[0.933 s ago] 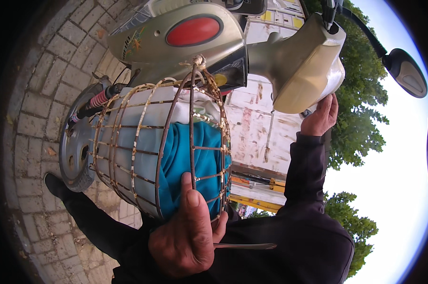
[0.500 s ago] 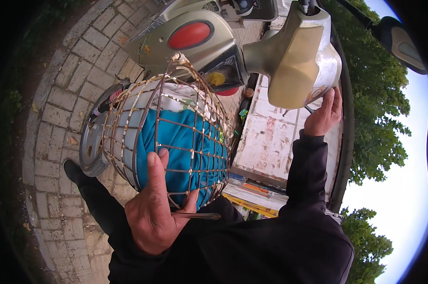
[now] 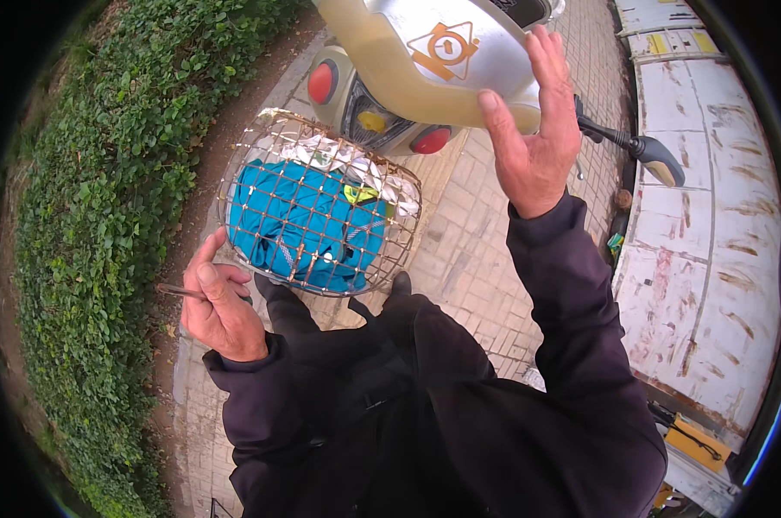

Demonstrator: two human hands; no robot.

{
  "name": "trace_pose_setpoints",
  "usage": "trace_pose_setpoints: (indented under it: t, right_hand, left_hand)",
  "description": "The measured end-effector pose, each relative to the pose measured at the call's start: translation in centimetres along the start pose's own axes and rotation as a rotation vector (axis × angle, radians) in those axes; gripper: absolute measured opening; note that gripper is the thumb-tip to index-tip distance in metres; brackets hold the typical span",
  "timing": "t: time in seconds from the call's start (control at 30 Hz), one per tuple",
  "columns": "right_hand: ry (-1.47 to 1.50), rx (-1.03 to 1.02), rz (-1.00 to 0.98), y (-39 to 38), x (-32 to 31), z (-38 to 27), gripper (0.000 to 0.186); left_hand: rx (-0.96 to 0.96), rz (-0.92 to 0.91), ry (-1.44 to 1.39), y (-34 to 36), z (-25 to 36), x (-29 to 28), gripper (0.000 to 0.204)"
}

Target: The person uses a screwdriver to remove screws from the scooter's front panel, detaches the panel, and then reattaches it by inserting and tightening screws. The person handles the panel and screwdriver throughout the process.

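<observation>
My left hand (image 3: 222,306) is by the left side of a rusty wire basket (image 3: 232,192), its thumb raised and its index finger reaching to the basket's edge. A thin brown rod (image 3: 180,292) juts out of its grip; its other end is hidden. The basket, fixed at the front of a scooter, holds crumpled teal cloth (image 3: 274,203) and white patterned cloth (image 3: 347,160). My right hand (image 3: 537,129) is open, thumb and fingers apart, at the right edge of the scooter's gold and silver handlebar cover (image 3: 399,52). Whether its palm touches the cover cannot be made out.
The scooter's front has red lamps (image 3: 323,82) and a dark headlight (image 3: 377,121). A mirror (image 3: 656,160) sticks out to the right. Further right stands a worn white metal panel (image 3: 692,216). A green hedge (image 3: 105,216) runs along the left of the brick paving (image 3: 468,250).
The view has turned and now faces down over the basket, with the hedge in sight. My left hand shows at the basket's left side, and my right hand has spread at the handlebar cover.
</observation>
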State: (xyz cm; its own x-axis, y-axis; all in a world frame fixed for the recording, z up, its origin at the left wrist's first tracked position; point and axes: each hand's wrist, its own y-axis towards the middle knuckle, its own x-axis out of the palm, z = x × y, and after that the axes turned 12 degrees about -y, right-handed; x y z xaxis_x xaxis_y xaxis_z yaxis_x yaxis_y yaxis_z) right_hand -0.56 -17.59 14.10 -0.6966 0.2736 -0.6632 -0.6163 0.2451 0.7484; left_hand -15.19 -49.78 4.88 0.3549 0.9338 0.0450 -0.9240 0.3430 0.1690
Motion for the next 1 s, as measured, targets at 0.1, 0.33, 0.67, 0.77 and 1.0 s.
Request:
trace_pose_setpoints:
  t: [0.1,0.33,0.67,0.77,1.0]
  right_hand:
    - [0.634,0.119,-0.525,-8.7,-7.0,-0.4,0.068]
    - [1.361,1.087,-0.866,-24.3,-17.1,5.7,0.042]
    - [1.192,1.315,-0.800,-31.2,-17.2,27.0,0.028]
    - [1.002,1.246,-0.857,-30.8,-14.9,34.0,0.029]
    - [1.031,1.247,-0.935,-27.7,-10.2,45.3,0.030]
  left_hand:
    - [-0.180,-0.035,-0.456,-7.8,4.0,8.0,0.056]
    - [-0.542,-0.336,-0.639,-20.3,3.8,30.2,0.051]
    - [-0.576,-0.047,-0.407,-15.4,-3.6,37.1,0.043]
    - [-0.404,0.166,-0.505,-11.1,-5.9,36.5,0.044]
    - [-0.537,0.361,-0.689,-6.2,-4.6,35.1,0.063]
